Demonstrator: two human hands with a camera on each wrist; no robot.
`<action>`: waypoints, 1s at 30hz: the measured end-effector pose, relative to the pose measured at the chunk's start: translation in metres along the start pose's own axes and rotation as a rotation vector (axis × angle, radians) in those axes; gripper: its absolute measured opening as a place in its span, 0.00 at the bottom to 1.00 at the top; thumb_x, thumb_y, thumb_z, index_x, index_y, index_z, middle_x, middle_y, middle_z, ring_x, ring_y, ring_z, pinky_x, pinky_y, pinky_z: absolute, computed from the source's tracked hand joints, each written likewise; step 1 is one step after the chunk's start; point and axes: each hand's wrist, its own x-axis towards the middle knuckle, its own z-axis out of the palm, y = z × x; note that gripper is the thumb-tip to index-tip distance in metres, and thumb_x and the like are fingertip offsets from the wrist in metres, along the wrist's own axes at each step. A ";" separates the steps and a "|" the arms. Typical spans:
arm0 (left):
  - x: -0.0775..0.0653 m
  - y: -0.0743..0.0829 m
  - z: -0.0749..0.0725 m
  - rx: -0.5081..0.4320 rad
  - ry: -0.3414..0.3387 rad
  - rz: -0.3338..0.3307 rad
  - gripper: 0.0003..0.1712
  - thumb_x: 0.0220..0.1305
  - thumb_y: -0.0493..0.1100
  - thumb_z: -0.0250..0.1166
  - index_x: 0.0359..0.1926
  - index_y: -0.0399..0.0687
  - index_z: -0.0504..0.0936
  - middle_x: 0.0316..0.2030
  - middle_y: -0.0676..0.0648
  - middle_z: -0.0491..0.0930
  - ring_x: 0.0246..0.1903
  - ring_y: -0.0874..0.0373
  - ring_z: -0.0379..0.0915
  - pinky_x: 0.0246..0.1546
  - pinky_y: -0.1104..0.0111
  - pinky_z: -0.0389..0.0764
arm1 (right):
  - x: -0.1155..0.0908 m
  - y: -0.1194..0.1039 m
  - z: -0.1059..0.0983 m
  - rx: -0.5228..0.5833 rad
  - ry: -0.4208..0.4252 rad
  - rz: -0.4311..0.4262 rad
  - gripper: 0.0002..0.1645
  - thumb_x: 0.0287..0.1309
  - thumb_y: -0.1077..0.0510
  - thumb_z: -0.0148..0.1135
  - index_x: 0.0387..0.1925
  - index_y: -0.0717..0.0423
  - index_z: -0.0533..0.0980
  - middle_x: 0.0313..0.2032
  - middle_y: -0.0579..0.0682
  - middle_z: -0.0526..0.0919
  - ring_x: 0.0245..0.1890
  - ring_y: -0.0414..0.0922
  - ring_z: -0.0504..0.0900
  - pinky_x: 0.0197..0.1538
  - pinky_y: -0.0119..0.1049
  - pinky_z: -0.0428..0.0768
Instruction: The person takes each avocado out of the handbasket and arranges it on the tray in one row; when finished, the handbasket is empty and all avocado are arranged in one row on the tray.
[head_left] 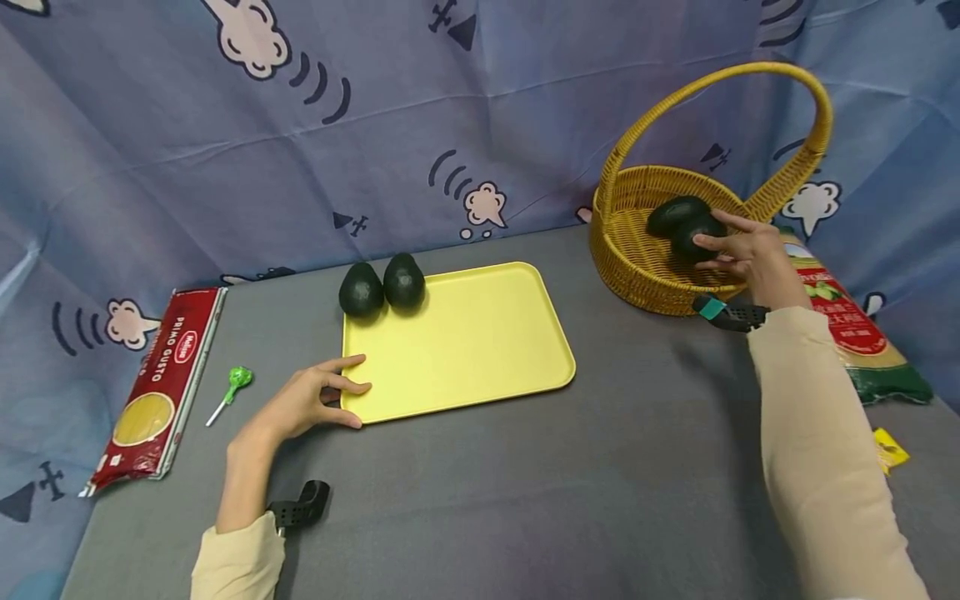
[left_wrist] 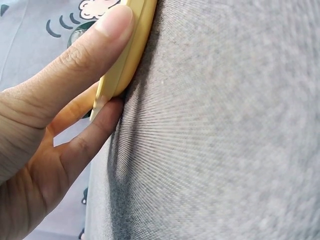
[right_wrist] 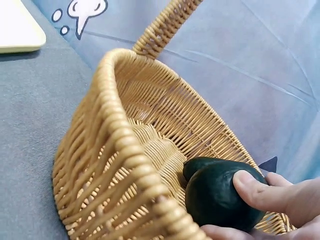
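My left hand (head_left: 307, 400) holds the near left corner of a yellow tray (head_left: 465, 350). In the left wrist view its thumb lies along the tray's rim and a fingertip sits under the edge. Two dark green avocados (head_left: 362, 292) stand side by side at the tray's far left corner. Over at the right, my right hand (head_left: 753, 254) reaches into a wicker basket (head_left: 637, 271) and grips an avocado (right_wrist: 215, 195) between thumb and fingers. Another avocado (head_left: 677, 216) lies right behind it in the basket, partly hidden in the right wrist view.
The basket's tall handle (head_left: 720, 79) arches over it. A red packet (head_left: 168, 375) and a green lollipop (head_left: 238, 379) lie at the left. Beyond the right forearm are a red and green bag (head_left: 855, 333) and a small yellow wrapper (head_left: 890, 450). Patterned cloth (head_left: 450, 108) hangs behind.
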 end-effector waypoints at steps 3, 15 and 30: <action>-0.001 0.000 0.000 0.010 0.001 0.001 0.27 0.43 0.38 0.77 0.48 0.35 0.84 0.63 0.33 0.68 0.60 0.39 0.66 0.50 0.56 0.79 | -0.002 0.001 -0.002 -0.021 -0.018 -0.014 0.46 0.56 0.61 0.66 0.71 0.34 0.57 0.74 0.49 0.45 0.66 0.50 0.65 0.34 0.30 0.84; -0.003 -0.001 0.000 0.014 0.000 -0.007 0.27 0.44 0.41 0.77 0.48 0.37 0.85 0.64 0.35 0.68 0.59 0.41 0.69 0.50 0.56 0.79 | -0.014 0.003 -0.002 -0.159 -0.107 -0.136 0.48 0.54 0.55 0.68 0.72 0.35 0.56 0.73 0.64 0.40 0.21 0.38 0.84 0.23 0.26 0.80; -0.002 -0.001 0.001 0.026 0.004 0.009 0.27 0.44 0.41 0.77 0.48 0.37 0.85 0.63 0.35 0.68 0.58 0.41 0.70 0.49 0.56 0.79 | -0.056 0.009 0.005 -0.115 -0.304 -0.289 0.47 0.54 0.58 0.69 0.71 0.33 0.57 0.73 0.65 0.40 0.60 0.48 0.74 0.39 0.32 0.85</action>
